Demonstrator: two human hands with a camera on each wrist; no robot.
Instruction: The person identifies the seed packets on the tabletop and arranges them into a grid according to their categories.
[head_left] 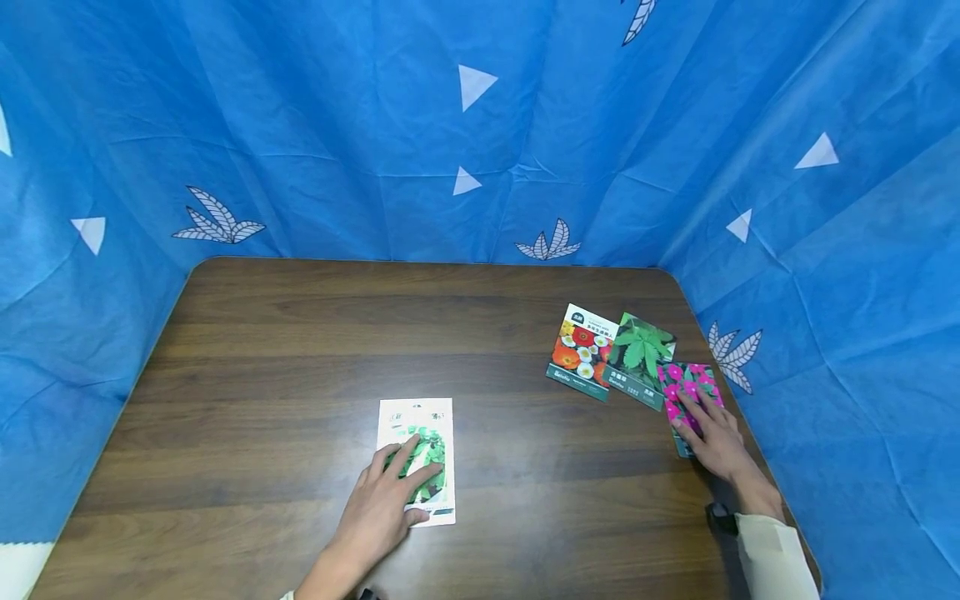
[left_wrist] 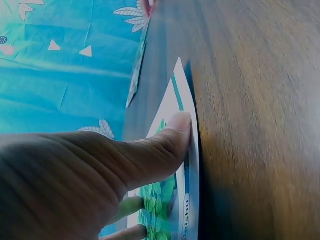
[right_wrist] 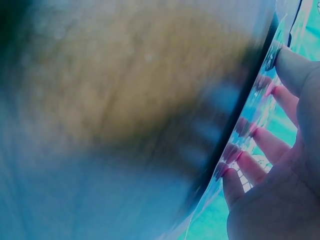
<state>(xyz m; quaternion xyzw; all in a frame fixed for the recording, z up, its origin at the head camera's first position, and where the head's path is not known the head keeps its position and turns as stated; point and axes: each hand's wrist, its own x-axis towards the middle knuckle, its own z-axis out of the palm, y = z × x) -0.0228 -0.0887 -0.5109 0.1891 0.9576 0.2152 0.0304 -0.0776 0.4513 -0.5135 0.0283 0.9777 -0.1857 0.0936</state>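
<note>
In the head view, my left hand point(head_left: 377, 505) rests with spread fingers on a white seed packet point(head_left: 414, 414) printed with green leaves. The left wrist view shows my thumb point(left_wrist: 172, 142) on the packet near its lower edge, one corner of which tilts up off the wood. My right hand point(head_left: 722, 446) touches a seed packet with pink flowers point(head_left: 675, 375) at the table's right side. Its fingertips point(right_wrist: 260, 131) press on the glossy packet surface in the right wrist view, fingers spread and extended.
Beside the pink packet lies a packet with a green plant point(head_left: 640, 354), overlapping a packet with red, orange and white flowers point(head_left: 581, 354). They lie on a brown wooden table point(head_left: 300, 350). A blue patterned cloth point(head_left: 337, 125) hangs along the table's back and sides.
</note>
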